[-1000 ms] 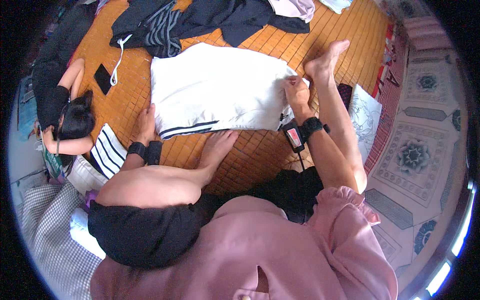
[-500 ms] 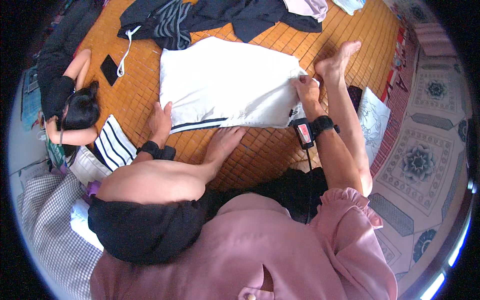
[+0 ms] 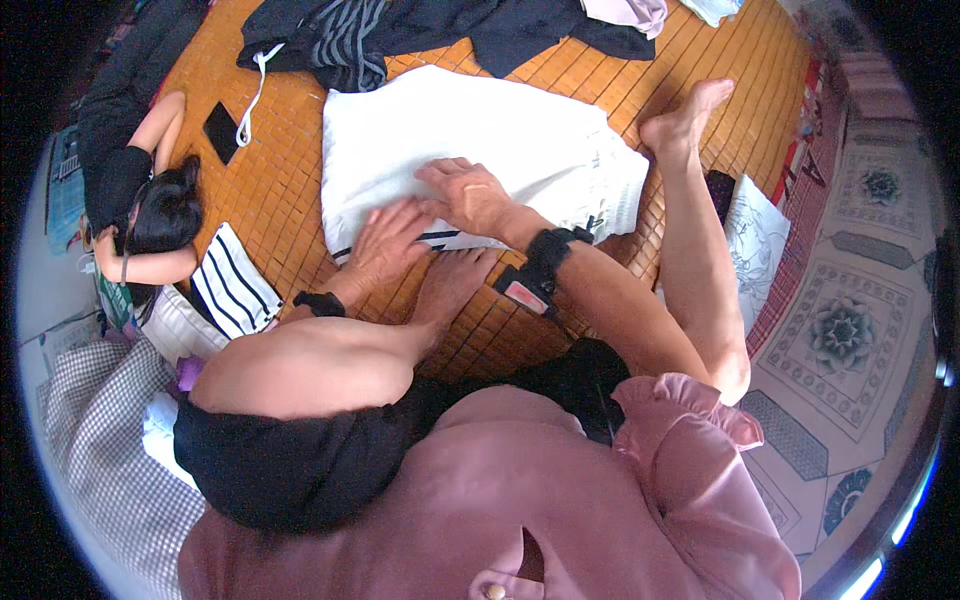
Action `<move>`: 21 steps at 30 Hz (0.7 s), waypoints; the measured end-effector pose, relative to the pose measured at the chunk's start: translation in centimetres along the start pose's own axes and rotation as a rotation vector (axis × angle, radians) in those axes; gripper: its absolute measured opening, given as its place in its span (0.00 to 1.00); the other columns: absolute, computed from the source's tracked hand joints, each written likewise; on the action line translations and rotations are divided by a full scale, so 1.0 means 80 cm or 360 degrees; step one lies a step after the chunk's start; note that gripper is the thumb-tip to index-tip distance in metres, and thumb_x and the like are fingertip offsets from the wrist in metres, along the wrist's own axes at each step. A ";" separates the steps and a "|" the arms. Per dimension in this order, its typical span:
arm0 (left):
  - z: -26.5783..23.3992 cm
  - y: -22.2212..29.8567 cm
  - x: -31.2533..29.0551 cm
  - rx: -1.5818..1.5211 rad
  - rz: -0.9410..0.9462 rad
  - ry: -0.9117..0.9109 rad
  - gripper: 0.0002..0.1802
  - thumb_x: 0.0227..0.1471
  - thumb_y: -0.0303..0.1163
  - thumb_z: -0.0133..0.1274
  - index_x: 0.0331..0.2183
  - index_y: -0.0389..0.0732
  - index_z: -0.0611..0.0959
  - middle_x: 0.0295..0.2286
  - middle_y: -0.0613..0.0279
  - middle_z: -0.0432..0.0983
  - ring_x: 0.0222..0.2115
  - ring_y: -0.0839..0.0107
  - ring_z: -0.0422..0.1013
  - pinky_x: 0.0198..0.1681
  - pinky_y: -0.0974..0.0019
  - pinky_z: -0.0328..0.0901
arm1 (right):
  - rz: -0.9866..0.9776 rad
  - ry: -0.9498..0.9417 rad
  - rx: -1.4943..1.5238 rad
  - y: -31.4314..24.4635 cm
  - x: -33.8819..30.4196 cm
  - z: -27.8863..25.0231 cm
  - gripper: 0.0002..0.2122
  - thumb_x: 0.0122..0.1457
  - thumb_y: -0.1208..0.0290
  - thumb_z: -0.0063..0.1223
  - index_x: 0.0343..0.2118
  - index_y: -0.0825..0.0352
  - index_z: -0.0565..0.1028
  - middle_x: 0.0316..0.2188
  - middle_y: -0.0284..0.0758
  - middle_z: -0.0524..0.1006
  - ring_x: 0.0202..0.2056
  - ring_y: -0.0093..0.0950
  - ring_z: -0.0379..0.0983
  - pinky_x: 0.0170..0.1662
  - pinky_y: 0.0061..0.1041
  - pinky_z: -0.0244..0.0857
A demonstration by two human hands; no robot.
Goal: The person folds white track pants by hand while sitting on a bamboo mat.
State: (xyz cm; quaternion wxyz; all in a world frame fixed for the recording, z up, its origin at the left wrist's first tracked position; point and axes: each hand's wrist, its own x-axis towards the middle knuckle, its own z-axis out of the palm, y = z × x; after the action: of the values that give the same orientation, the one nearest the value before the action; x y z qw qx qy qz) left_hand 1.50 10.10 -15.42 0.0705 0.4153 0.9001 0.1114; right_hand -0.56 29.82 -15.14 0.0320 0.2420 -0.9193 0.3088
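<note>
Both hands slid inward since half a second ago: left hand (image 3: 385,245) and right hand (image 3: 465,195) now press flat, fingers spread, on the white garment (image 3: 520,140). It's lying on the bamboo mat (image 3: 270,190).

Both hands flat on a white garment (image 3: 480,140) spread on a woven bamboo mat (image 3: 280,190). Left hand (image 3: 385,245) presses the near hem with the dark stripes; right hand (image 3: 465,195) lies just beside it, fingers spread, palm down (black wrist strap on each forearm). Person sits on the mat, one bare foot (image 3: 450,285) touching the hem, the other (image 3: 685,120) at the garment's right edge. Dark clothes pile (image 3: 440,30) beyond. Folded striped cloth (image 3: 235,290) at left, near a second person lying down (image 3: 140,200).
</note>
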 end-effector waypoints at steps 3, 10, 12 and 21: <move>-0.007 0.004 0.006 -0.0096 0.0152 -0.0140 0.27 0.40 0.37 0.53 0.45 0.42 0.69 0.48 0.59 0.60 0.51 0.64 0.53 0.49 0.56 0.52 | 0.0333 -0.0153 -0.0238 0.061 -0.004 0.012 0.14 0.49 0.63 0.46 0.37 0.63 0.70 0.36 0.38 0.72 0.40 0.35 0.67 0.41 0.35 0.63; -0.014 0.011 -0.007 -0.0026 0.0129 -0.0076 0.29 0.36 0.30 0.55 0.45 0.41 0.69 0.48 0.59 0.60 0.51 0.64 0.53 0.50 0.58 0.51 | 0.0917 0.0458 -0.0577 0.152 -0.068 -0.089 0.15 0.42 0.68 0.51 0.37 0.64 0.69 0.35 0.41 0.71 0.37 0.40 0.67 0.37 0.35 0.63; -0.007 0.007 -0.008 0.0014 0.0129 -0.0061 0.28 0.36 0.29 0.54 0.44 0.42 0.69 0.47 0.60 0.61 0.51 0.64 0.54 0.50 0.59 0.51 | 0.1074 0.0806 -0.0384 0.150 -0.080 -0.105 0.19 0.40 0.73 0.54 0.39 0.63 0.67 0.34 0.42 0.70 0.37 0.43 0.67 0.38 0.36 0.62; -0.019 0.015 0.002 0.0051 0.0109 -0.0009 0.25 0.33 0.26 0.55 0.39 0.43 0.70 0.42 0.62 0.63 0.46 0.63 0.58 0.46 0.60 0.53 | 0.1735 0.0094 0.0216 0.131 -0.109 -0.118 0.20 0.42 0.58 0.56 0.30 0.73 0.73 0.26 0.41 0.76 0.27 0.28 0.73 0.31 0.26 0.65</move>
State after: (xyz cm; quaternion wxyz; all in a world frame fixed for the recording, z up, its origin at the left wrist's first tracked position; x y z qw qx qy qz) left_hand 1.92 10.78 -13.67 0.0627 0.4472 0.8868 0.0981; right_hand 1.41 46.29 -15.10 -0.1226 -0.2766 -0.8881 0.3460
